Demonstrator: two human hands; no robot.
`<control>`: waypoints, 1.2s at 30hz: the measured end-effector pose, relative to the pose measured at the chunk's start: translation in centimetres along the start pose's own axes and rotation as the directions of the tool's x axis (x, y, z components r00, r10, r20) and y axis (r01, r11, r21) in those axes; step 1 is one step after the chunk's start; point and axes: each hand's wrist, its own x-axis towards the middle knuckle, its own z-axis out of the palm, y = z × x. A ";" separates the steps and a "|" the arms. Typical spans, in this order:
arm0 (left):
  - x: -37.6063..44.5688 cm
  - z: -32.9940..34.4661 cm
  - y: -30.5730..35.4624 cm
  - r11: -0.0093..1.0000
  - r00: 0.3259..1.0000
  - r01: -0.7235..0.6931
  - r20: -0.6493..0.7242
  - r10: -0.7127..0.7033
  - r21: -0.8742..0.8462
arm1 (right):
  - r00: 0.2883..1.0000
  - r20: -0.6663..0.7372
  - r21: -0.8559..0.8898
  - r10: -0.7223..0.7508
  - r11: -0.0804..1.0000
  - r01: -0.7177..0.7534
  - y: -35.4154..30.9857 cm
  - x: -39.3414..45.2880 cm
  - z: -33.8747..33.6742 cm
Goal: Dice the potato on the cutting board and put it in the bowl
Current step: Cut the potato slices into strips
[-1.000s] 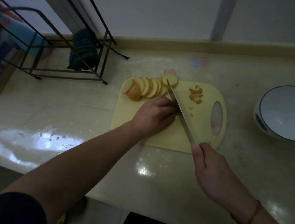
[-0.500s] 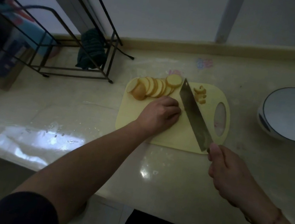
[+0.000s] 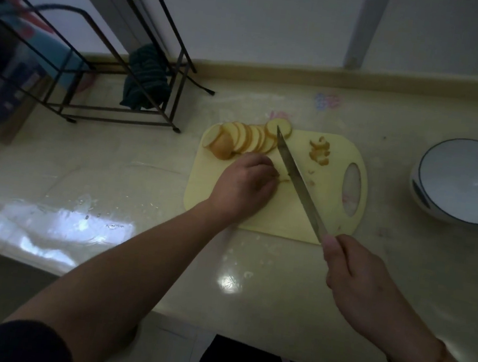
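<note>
A pale yellow cutting board (image 3: pixel 282 212) lies on the counter. Along its far left edge sits a fanned row of potato slices (image 3: pixel 247 140). A small heap of cut potato pieces (image 3: pixel 319 153) lies near its far right corner, with a few crumbs below it. My left hand (image 3: pixel 245 181) rests on the board with curled fingers over a potato piece that is mostly hidden. My right hand (image 3: pixel 352 271) grips the handle of a long knife (image 3: pixel 297 178), whose blade lies edge-down just right of my left fingers. A white bowl (image 3: pixel 467 180) with a dark rim stands empty at the right.
A black wire rack (image 3: pixel 118 77) stands at the back left with a dark striped cloth (image 3: pixel 146 81) under it. The wall runs along the back of the counter. The counter's front edge is close to my body.
The knife was lifted and tilted flat half a second ago; now its blade is down again beside my left fingers. My left hand stayed in place on the board.
</note>
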 end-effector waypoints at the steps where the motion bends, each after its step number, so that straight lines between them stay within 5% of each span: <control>1: -0.2 -0.1 -0.1 1.000 1.000 0.010 0.007 -0.010 0.002 | 1.000 0.000 -0.010 -0.003 1.000 0.003 0.0 0.0 0.1; 19: 1.2 -0.3 -0.7 0.991 0.975 -0.124 0.193 0.113 0.043 | 0.999 0.023 -0.134 -0.030 0.990 0.033 0.2 0.1 1.0; 36: 1.3 0.0 -0.8 0.991 0.976 -0.132 0.181 0.124 0.033 | 0.993 0.103 -0.047 0.065 0.997 -0.060 0.4 1.5 -0.6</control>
